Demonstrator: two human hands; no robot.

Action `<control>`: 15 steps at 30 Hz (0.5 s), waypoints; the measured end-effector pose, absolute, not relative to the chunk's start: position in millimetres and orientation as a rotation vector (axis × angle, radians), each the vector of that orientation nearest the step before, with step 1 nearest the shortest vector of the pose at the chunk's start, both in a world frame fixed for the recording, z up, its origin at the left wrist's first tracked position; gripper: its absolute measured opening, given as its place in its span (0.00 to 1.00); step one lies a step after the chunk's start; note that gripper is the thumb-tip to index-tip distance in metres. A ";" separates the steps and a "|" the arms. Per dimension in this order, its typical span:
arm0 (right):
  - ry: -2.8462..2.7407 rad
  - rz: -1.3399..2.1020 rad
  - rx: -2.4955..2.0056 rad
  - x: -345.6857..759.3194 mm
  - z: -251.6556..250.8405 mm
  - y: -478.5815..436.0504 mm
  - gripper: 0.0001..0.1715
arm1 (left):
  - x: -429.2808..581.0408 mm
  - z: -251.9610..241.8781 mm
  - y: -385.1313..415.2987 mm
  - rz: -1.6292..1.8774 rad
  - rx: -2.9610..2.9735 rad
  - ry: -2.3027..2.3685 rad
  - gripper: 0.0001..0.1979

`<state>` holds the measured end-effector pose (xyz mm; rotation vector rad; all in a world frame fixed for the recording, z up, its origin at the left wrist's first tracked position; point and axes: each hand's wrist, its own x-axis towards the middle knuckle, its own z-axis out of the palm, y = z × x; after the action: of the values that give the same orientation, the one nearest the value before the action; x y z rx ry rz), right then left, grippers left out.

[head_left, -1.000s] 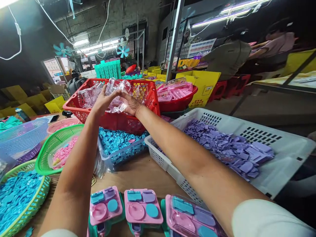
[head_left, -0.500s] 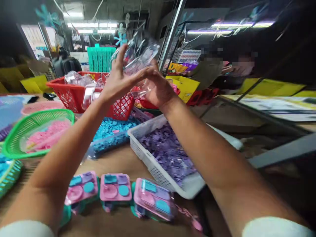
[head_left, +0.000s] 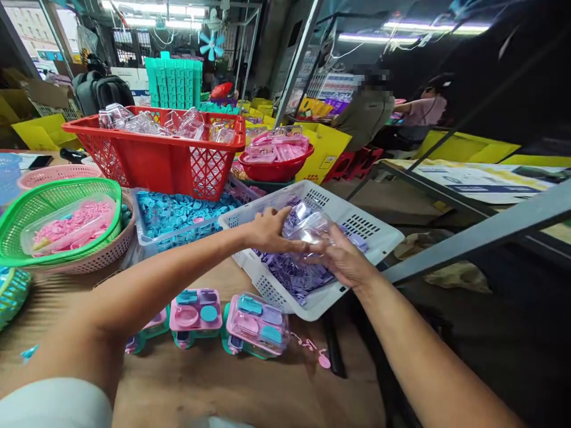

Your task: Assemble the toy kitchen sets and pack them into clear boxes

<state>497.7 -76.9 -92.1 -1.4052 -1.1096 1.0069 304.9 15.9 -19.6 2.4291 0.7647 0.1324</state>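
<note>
My left hand [head_left: 266, 230] and my right hand [head_left: 343, 263] both grip a clear plastic cover [head_left: 308, 227] between them. They hold it over the white basket [head_left: 379, 233] of purple pieces [head_left: 289, 270]. Below my left forearm on the wooden table stand pink and teal toy sets [head_left: 196, 312]. One set [head_left: 257, 325] at the right has a clear cover on it.
A red crate [head_left: 156, 157] of clear covers stands at the back. A tray of blue pieces [head_left: 173, 211] and a green basket [head_left: 42, 205] with pink pieces lie left. A red bowl [head_left: 274, 169] holds packed sets. Other people sit at the far right.
Both hands lifted a clear cover out of the red crate, raised it, then brought it down and right over the white basket. My view turned right.
</note>
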 end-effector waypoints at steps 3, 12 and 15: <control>-1.175 0.925 -1.583 506.0 -93.1 -79.2 0.64 | 299.3 -13.1 12.1 0.078 2.475 0.858 0.47; -1.477 -0.056 -1.563 456.7 -56.8 -98.1 0.63 | 259.5 -1.3 -10.4 0.371 1.816 0.705 0.45; -1.708 -0.258 -1.392 427.8 -43.5 -109.6 0.54 | 243.0 -7.4 -19.7 0.416 1.653 0.647 0.45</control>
<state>427.8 -109.6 -43.5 -1.3925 -1.7082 -0.2580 243.0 -19.7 -7.4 1.6533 0.6469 0.4160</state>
